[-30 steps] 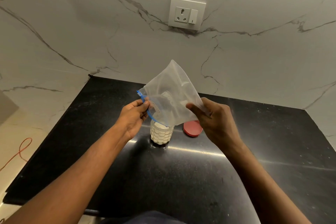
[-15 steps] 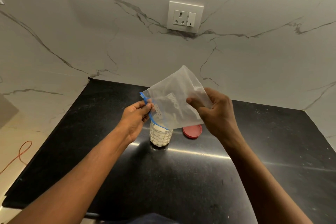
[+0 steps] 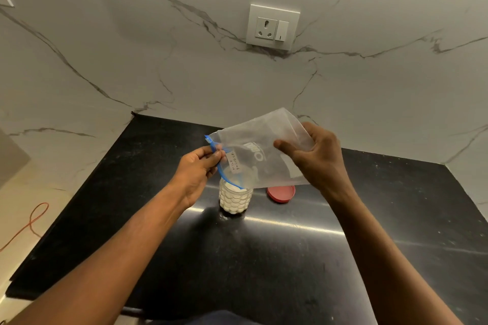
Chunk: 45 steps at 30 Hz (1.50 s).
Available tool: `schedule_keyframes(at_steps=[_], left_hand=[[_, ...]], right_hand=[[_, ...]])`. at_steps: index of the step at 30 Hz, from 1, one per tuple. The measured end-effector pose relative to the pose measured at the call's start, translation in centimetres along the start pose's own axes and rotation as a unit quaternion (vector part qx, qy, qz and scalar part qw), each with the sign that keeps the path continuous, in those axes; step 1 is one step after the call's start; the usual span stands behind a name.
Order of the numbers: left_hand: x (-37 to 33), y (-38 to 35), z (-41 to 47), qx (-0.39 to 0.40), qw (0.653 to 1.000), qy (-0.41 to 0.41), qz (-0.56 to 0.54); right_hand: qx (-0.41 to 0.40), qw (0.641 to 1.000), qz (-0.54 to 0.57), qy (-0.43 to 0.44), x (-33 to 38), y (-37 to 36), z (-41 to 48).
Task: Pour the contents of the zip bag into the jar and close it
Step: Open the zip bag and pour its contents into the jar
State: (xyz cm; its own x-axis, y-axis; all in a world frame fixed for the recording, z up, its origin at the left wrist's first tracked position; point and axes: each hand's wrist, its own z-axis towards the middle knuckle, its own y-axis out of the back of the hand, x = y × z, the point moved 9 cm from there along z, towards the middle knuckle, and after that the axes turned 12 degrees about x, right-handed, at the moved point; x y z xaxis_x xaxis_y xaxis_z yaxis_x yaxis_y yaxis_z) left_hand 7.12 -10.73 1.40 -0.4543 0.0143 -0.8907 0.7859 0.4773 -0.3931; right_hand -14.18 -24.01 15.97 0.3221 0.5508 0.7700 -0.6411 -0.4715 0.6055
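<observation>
A clear zip bag (image 3: 260, 150) with a blue zip strip and a handwritten label is held tilted over a small clear jar (image 3: 235, 199). The bag's open blue mouth dips to the jar's rim. White powder fills the jar, which stands lidless on the black counter (image 3: 237, 258). My left hand (image 3: 196, 170) pinches the blue zip edge at the bag's left corner. My right hand (image 3: 318, 159) grips the bag's raised right side. The bag looks nearly empty. The red lid (image 3: 281, 192) lies flat on the counter just right of the jar, partly behind the bag.
A marble wall rises behind the counter, with a white socket and switch plate (image 3: 273, 26). An orange cable (image 3: 29, 221) lies on the floor off the counter's left edge. The counter's front edge runs near my body.
The bag's closed end has dropped from steeply upright to a flatter tilt. My right hand has shifted up and right along the bag. The left hand stays on the zip edge.
</observation>
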Motion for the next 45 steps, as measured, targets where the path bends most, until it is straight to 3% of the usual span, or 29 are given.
schedule_keyframes(at_steps=[6,13,19,21,26,29,34,39,45], left_hand=[[-0.3,-1.3,0.2,0.028,0.999,-0.015,0.026],[-0.7,-0.8,0.1,0.024,0.999,-0.02,0.02],[0.1,0.1,0.3,0.002,0.998,-0.007,-0.057],[0.4,0.4,0.4,-0.003,0.996,-0.004,-0.084],[0.9,0.2,0.7,0.001,0.995,0.002,-0.097],[1.1,0.0,0.7,0.003,0.996,0.005,-0.092],[1.0,-0.1,0.8,0.003,0.995,0.002,-0.102],[0.6,-0.2,0.7,0.001,0.994,-0.004,-0.105],[0.2,-0.6,0.2,0.005,0.993,-0.007,-0.116]], right_hand=[[-0.041,0.996,-0.008,0.074,2.5,1.0,1.5],[-0.051,0.995,0.052,0.063,1.4,1.4,1.5],[0.11,0.992,0.022,-0.054,-1.4,0.0,1.0],[0.13,0.989,0.007,-0.076,-2.5,0.3,0.0],[-0.028,0.997,0.064,-0.022,-2.4,2.4,-2.1],[-0.079,0.995,0.068,0.006,-1.6,2.6,-2.7],[-0.062,0.995,-0.04,0.061,0.1,1.6,-2.6],[-0.095,0.993,-0.002,0.065,0.0,2.1,-2.9],[-0.051,0.996,-0.03,0.062,-0.3,1.5,-2.7]])
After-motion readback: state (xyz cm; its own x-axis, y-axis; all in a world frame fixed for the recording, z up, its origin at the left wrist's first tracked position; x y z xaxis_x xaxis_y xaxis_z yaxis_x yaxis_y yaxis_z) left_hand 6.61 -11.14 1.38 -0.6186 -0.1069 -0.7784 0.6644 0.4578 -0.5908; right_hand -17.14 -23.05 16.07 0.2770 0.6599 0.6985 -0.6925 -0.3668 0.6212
